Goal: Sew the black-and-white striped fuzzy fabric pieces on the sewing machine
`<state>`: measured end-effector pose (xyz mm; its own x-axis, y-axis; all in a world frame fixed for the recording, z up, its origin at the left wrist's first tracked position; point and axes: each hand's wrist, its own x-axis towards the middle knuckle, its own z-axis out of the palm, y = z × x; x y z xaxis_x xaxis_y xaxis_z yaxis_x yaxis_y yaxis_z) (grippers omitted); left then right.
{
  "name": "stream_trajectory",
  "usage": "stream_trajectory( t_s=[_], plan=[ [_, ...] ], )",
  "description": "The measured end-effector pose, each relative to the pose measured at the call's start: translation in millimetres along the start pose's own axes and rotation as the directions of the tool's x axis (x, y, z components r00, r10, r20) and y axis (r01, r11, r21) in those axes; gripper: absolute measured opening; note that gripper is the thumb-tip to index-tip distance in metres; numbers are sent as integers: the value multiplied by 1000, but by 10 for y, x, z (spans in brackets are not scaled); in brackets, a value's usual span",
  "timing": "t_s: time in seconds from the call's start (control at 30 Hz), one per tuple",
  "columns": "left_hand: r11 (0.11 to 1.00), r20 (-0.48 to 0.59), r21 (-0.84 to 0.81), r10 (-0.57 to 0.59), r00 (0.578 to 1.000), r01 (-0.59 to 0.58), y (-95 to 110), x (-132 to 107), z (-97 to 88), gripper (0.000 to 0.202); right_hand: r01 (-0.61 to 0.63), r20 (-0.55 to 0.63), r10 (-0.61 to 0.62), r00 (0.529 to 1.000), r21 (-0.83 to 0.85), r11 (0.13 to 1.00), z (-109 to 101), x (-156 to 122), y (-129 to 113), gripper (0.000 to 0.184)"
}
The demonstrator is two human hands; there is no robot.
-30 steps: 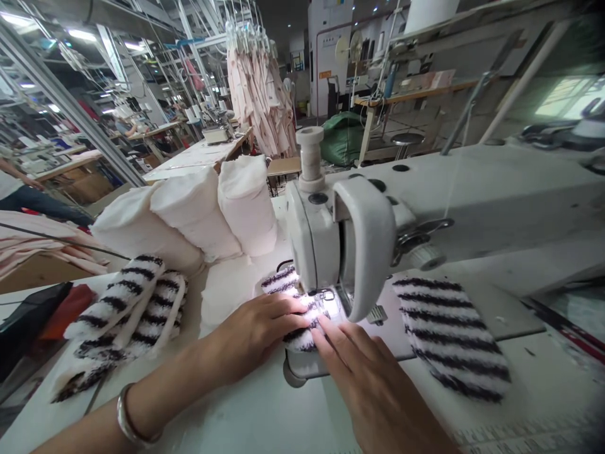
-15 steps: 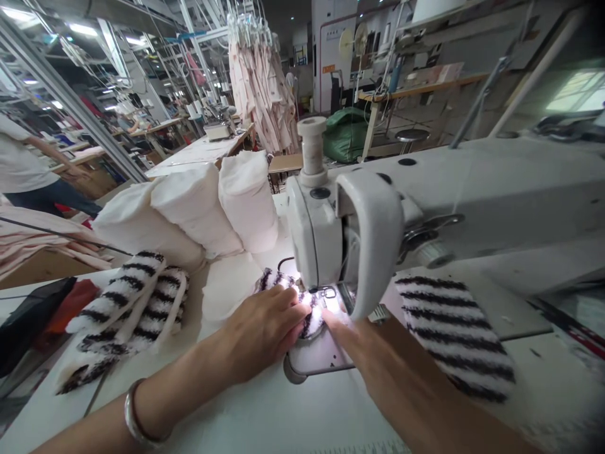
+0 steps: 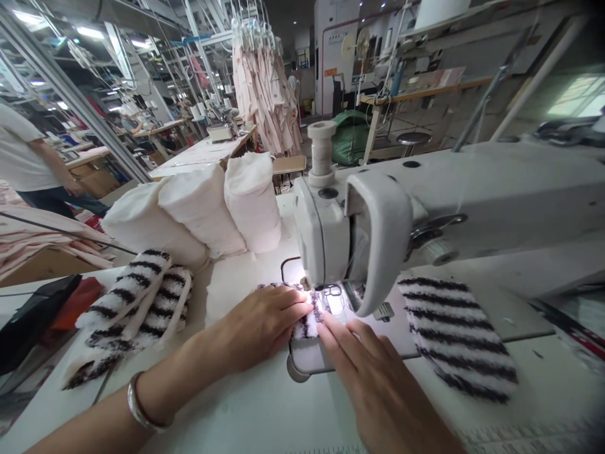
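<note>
A piece of black-and-white striped plush fabric (image 3: 306, 325) lies under the needle area of a white sewing machine (image 3: 326, 233), lit by its lamp. My left hand (image 3: 265, 325), a silver bangle at the wrist, is closed over the fabric's left part, its fingers together and close to the presser foot. The fingertips of my right hand (image 3: 366, 362) touch the fabric's right edge; those fingers are stretched out and slightly apart, with the thumb hidden. Much of the fabric is covered by my left hand.
Another striped plush piece (image 3: 458, 340) lies flat at the right. Folded striped pieces (image 3: 142, 302) rest at the left, with several white fluffy bundles (image 3: 253, 202) behind. Scissors-like red and black handles (image 3: 574, 331) lie far right. A person (image 3: 28, 151) stands at the far left.
My right hand has drawn back from beneath the machine head toward me and now rests at the fabric's near right edge. My left hand stays on the fabric. The view has shifted slightly.
</note>
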<state>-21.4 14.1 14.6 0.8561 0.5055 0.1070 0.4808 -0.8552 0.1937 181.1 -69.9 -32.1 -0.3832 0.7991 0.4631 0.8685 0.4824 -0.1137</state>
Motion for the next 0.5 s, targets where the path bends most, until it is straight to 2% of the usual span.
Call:
stream_trajectory(
  t_s=[0.13,0.23,0.4,0.5],
  plan=[
    [993,-20,90,-68,997,70,77,12,40,14,47,-37,-46,998,35,998,45,57,110,54],
    [988,-13,128,-88,996,89,70,50,-3,12,63,-108,-62,992,6,998,36,111,6,51],
    [996,67,-33,86,994,-84,-32,57,-130,28,14,-67,-16,998,-30,999,45,61,-207,55],
    [993,51,-46,107,993,-104,-43,3,-125,35,-41,-93,39,995,-18,999,99,-16,-174,56]
  ],
)
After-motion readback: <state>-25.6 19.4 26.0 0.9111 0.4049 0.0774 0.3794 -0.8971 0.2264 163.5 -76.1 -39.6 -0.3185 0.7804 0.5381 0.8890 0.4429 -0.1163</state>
